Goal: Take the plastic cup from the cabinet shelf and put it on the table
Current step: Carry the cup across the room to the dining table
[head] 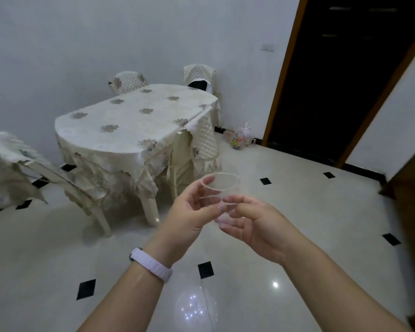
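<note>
Here the clear plastic cup (pixel 222 196) is carried upright in mid-air, short of the worktop (pixel 130 121) and well apart from it, so the step in hand looks like the carry toward that cloth-covered surface. To do it well, keep the cup level with its rim up, ease the squeeze so the thin wall does not buckle, and aim for the flat top of the worktop inside the drooping edge of the tablecloth (pixel 120 173), not on the overhang.

The left hand (pixel 192 216), with a pale wristband (pixel 151 264) on that arm, curls around the near-left side of the cup, thumb up by the rim and fingers wrapped partly behind the wall. The right hand (pixel 254 224) is half closed, its fingertips pinching the lower wall and base from the right. Both hands touch the cup; neither is spread flat.

Beyond the cup, a covered chair (pixel 17 164) stands at the worktop's near-left end, and two more sit at its far side against the wall. Its top looks bare of objects.
</note>
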Motion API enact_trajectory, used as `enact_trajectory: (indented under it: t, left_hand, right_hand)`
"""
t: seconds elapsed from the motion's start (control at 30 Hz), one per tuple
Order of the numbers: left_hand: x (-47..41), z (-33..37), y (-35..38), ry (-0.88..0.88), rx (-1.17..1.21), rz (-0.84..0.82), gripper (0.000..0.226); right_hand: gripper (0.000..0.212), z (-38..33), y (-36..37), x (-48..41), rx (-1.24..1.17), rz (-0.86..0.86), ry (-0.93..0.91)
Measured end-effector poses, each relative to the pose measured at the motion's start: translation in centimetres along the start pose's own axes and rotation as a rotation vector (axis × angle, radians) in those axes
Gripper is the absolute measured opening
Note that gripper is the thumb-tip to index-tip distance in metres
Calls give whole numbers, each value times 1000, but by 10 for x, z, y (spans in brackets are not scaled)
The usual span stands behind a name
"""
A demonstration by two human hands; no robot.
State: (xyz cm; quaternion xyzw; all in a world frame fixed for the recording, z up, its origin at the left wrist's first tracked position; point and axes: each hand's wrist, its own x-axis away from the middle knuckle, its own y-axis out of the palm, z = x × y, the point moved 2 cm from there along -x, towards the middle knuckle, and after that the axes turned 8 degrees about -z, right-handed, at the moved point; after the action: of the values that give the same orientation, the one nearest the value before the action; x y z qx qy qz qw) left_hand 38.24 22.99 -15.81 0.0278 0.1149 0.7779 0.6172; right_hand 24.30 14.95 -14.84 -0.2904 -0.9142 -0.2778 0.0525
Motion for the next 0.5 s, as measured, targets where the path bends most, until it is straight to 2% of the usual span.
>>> enact_trajectory:
  t: [0.2, 0.5]
  left_hand:
    - [-91, 5, -23, -24, 7, -86, 63]
    - [-214, -25, 29, -75, -21, -290, 59]
  right_hand:
    - [34, -43, -18, -60, -3, 90, -49]
    - [30, -96, -112, -85, -43, 266, -126]
